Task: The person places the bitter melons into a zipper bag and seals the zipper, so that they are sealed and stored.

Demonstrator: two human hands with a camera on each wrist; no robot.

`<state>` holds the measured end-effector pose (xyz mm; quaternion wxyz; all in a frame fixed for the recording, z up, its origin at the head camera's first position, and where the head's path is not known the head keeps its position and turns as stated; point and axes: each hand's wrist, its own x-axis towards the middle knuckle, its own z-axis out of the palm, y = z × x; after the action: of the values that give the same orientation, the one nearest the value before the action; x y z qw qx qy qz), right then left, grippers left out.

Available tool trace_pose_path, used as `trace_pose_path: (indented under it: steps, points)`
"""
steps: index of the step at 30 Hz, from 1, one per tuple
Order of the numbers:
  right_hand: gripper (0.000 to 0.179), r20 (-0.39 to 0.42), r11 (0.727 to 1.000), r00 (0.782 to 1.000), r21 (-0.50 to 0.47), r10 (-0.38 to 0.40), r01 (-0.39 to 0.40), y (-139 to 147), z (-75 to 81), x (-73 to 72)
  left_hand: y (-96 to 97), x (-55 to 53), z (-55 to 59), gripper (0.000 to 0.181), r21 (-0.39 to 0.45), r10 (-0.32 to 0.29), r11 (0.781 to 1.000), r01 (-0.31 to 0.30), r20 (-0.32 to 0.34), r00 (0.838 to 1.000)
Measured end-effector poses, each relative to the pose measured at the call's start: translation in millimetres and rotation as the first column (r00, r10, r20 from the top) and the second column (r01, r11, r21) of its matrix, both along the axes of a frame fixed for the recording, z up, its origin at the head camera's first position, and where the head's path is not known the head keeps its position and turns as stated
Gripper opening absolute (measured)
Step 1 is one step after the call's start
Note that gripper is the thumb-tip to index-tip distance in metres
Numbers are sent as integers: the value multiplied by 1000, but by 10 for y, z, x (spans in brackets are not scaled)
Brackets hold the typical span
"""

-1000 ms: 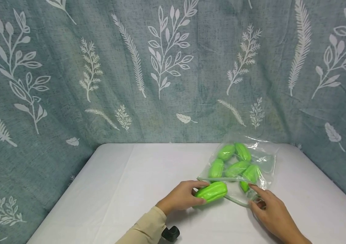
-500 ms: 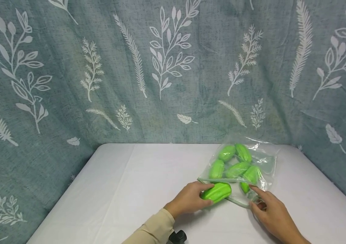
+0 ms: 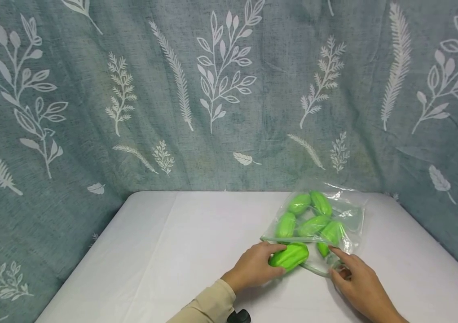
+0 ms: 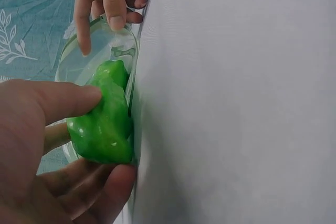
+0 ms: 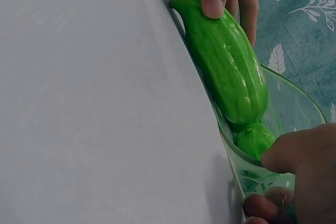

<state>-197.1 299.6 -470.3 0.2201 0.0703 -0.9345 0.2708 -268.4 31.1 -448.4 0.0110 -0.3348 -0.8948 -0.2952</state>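
Note:
Pinched between the thumb and fingers of my left hand (image 3: 255,266) is a glossy green ridged vegetable (image 3: 293,257), lying at the mouth of a clear plastic bag (image 3: 352,217). The left wrist view shows the same vegetable (image 4: 105,124) under the thumb. Its tapered tip (image 5: 177,2) points away from the bag in the right wrist view. My right hand (image 3: 360,282) pinches the right end of the bag's mouth, thumb on the green-edged rim (image 5: 233,150). Several like green vegetables (image 3: 313,225) lie inside the bag, one close to the opening.
A white-covered table (image 3: 164,251) spreads under both hands. Behind it and along both sides hangs a blue-green curtain (image 3: 229,112) with white leaf prints. A small black object (image 3: 239,316) sits at my left wrist, by the beige sleeve (image 3: 209,305).
My left hand has moved a little to the right with the green vegetable, bringing it further into the bag's mouth. The right hand has stayed at the bag's rim.

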Motion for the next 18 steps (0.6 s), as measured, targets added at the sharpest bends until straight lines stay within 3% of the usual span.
trace_pose_path:
  steps: [10, 18]
  points:
    - [60, -23, 1000, 1000, -1, 11, -11, -19, -6, -14, 69, 5, -44, 46, 6, 91, 996, -91, -84, 992]
    - [61, -4, 1000, 1000, 11, -3, 3, 1, -3, -12, 121, 10, -36, 45, 16, 47, 999, -45, -112, 993]
